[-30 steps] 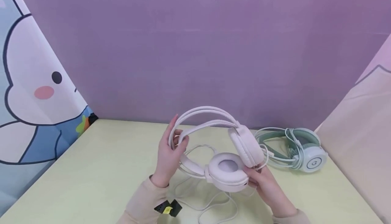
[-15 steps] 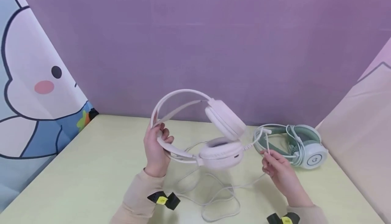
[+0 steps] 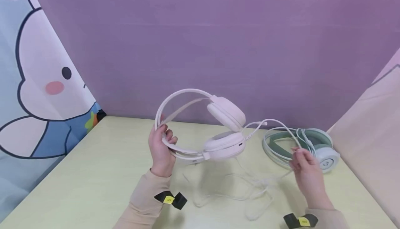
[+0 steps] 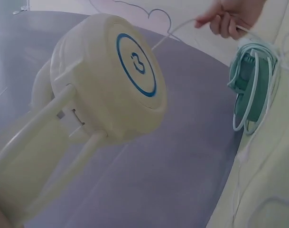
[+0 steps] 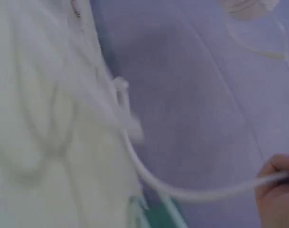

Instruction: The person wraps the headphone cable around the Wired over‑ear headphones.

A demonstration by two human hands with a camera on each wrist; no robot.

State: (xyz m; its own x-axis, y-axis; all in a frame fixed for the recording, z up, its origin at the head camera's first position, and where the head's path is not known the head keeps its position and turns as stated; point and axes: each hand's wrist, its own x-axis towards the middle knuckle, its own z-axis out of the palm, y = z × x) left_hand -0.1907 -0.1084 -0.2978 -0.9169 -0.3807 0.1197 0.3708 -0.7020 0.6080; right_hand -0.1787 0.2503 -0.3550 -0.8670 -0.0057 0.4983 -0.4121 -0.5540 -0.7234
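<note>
The right hand [image 3: 307, 173] had left the ear cup and drawn the white cable [image 3: 275, 122] out to the right.
The left hand [image 3: 162, 149] gripped the headband of the pink headset [image 3: 215, 132], holding it above the table [image 3: 93, 173]; the right fingers pinched the cable just beside the green headset [image 3: 315, 145] lying on the table.

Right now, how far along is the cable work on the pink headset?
Done: the pale pink over-ear headset is lifted off the yellow-green table, the left hand gripping its headband. In hand: the right hand pinches its thin white cable, drawn taut. Left: loose cable still lies on the table. The mint-green headset is already cable-wrapped.
</note>
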